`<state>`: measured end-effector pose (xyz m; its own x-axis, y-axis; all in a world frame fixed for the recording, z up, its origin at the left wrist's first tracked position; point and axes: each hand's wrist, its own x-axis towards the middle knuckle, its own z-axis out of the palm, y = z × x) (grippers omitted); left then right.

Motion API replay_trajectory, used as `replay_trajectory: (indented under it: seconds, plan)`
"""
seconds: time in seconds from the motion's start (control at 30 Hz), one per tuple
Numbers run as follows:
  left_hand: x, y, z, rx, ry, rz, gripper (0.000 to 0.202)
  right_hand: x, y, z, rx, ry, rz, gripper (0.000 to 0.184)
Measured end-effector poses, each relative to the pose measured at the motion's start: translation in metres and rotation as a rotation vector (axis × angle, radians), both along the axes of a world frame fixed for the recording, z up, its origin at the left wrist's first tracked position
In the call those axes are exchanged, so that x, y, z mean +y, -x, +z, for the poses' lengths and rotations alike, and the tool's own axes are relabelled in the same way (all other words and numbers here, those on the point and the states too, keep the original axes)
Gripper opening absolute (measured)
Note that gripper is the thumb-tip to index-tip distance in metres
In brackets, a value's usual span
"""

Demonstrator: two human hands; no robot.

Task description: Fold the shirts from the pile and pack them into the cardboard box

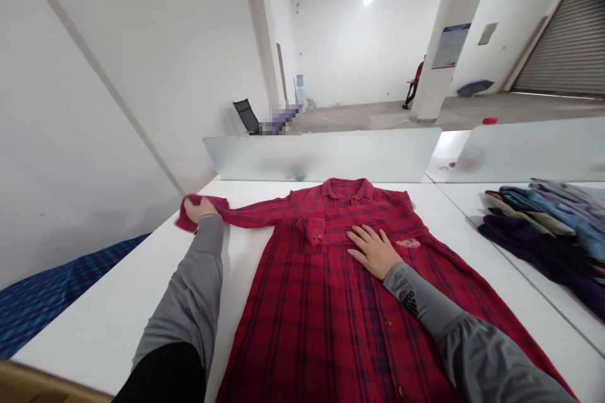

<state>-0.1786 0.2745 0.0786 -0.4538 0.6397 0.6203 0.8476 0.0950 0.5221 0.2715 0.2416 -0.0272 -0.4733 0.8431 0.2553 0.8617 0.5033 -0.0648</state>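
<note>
A long red plaid shirt lies spread flat on the white table, collar away from me. My left hand is closed around the cuff of the shirt's left sleeve, which stretches out sideways near the table's left edge. My right hand lies flat and open on the chest of the shirt, fingers together, beside a white emblem. Both my arms wear grey sleeves.
A pile of folded clothes in purple, blue and grey lies on the neighbouring table at right. Frosted partition panels stand along the table's far edge. A black chair and a distant person in red are in the background.
</note>
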Motion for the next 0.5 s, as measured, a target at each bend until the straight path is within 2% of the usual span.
replay_trajectory:
  seconds: [0.07, 0.1, 0.13, 0.2, 0.23, 0.3, 0.4, 0.5]
  plan:
    - [0.015, -0.036, 0.006, -0.021, -0.088, 0.048, 0.046, 0.002, -0.001, -0.001, 0.071, 0.013, 0.019, 0.051]
    - [0.019, -0.059, 0.006, -0.002, -0.102, 0.033, 0.047, 0.003, -0.003, -0.001, 0.135, 0.018, 0.036, 0.05]
    - [0.02, -0.084, 0.003, 0.046, -0.101, -0.035, 0.046, 0.006, -0.006, -0.001, 0.229, 0.019, 0.051, 0.049]
    - [0.012, -0.136, -0.01, 0.358, 0.061, -0.421, 0.045, 0.013, -0.014, -0.002, 0.512, -0.014, 0.014, 0.048]
    - [0.005, -0.16, -0.019, 0.496, 0.148, -0.576, 0.044, 0.017, -0.02, -0.002, 0.684, -0.047, -0.047, 0.047]
    - [-0.013, -0.194, -0.04, 0.649, 0.275, -0.781, 0.038, 0.026, -0.031, -0.003, 1.025, -0.102, -0.215, 0.047]
    - [-0.031, -0.209, -0.063, 0.644, 0.314, -0.876, 0.034, 0.035, -0.044, -0.004, 1.367, -0.038, -0.355, 0.049]
    - [-0.035, -0.197, -0.064, 0.51, 0.191, -0.877, 0.029, 0.036, -0.044, -0.004, 1.412, 0.035, -0.353, 0.056]
